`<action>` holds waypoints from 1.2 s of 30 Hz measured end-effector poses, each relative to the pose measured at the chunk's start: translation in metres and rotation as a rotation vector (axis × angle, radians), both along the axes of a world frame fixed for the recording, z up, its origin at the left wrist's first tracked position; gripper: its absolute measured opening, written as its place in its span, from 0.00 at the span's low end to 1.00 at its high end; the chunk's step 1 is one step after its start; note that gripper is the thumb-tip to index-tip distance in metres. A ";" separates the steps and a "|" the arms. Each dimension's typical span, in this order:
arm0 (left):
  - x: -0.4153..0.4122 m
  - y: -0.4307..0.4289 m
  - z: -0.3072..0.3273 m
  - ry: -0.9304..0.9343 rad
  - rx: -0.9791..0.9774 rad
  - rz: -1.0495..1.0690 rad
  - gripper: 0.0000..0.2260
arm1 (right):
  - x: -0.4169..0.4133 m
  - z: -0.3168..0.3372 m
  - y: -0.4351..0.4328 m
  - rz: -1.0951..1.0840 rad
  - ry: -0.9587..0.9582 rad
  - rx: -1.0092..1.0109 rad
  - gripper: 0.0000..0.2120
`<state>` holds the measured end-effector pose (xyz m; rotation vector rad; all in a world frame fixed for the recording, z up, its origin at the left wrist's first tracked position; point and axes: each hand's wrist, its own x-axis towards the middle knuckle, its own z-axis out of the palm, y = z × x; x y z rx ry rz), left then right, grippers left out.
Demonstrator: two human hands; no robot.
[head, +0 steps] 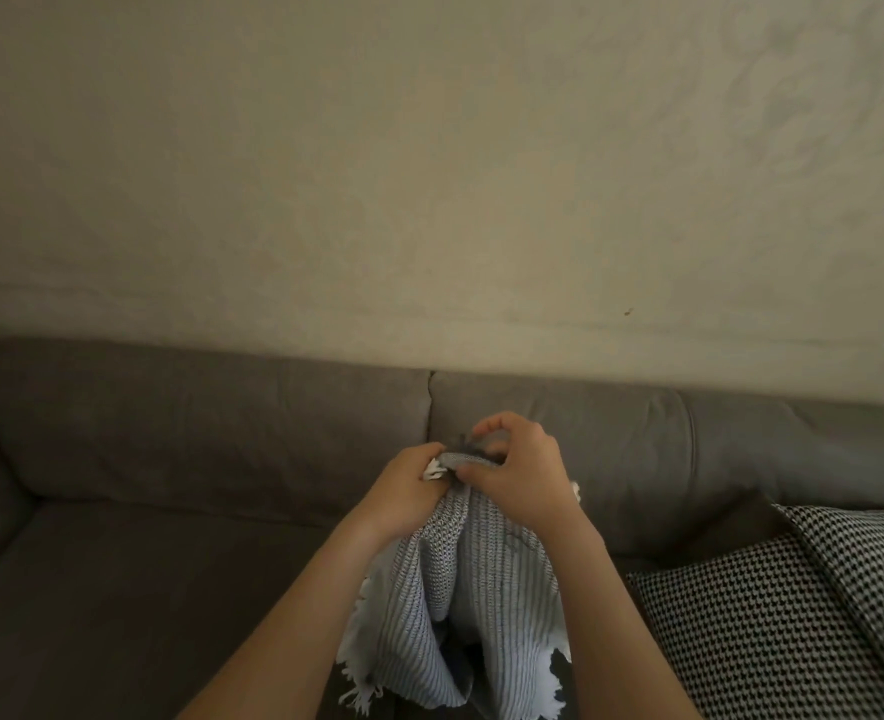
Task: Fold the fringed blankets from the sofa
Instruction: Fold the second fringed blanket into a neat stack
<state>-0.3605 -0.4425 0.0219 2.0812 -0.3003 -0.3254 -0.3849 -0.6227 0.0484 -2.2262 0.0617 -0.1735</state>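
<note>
Hands close together in front of sofa (170, 433) backrest, left hand (403, 491) and right hand (523, 475) each gripping bunched top edge of fringed blanket (481, 589), hanging above sofa seat. Houndstooth cushions (767, 615) at sofa's right end.

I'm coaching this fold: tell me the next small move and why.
The left hand and right hand grip the striped blanket bunched close together, so it hangs in creases; probably slide them apart along the top edge next.
</note>
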 end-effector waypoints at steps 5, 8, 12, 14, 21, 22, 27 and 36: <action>0.007 0.004 0.004 -0.059 0.034 0.101 0.11 | 0.001 -0.007 -0.004 0.052 0.038 -0.156 0.07; 0.013 0.007 0.012 -0.080 0.042 0.153 0.10 | 0.000 -0.011 -0.009 0.069 0.087 -0.129 0.09; 0.019 0.009 0.012 -0.098 0.051 0.211 0.10 | -0.002 -0.012 -0.014 0.122 0.148 -0.020 0.11; 0.020 0.011 0.006 -0.083 0.053 0.242 0.11 | -0.001 -0.015 -0.017 0.110 0.151 0.062 0.16; 0.022 0.021 -0.007 -0.007 0.050 0.370 0.11 | -0.002 -0.017 -0.037 0.225 0.373 0.157 0.16; 0.022 0.022 -0.008 0.006 0.041 0.388 0.11 | -0.004 -0.016 -0.038 0.228 0.394 0.165 0.19; 0.024 0.025 -0.012 0.051 0.016 0.436 0.09 | -0.009 -0.009 -0.029 0.164 0.251 0.443 0.22; 0.022 0.031 -0.008 0.029 -0.142 0.554 0.09 | -0.003 0.001 -0.005 0.005 0.180 0.749 0.08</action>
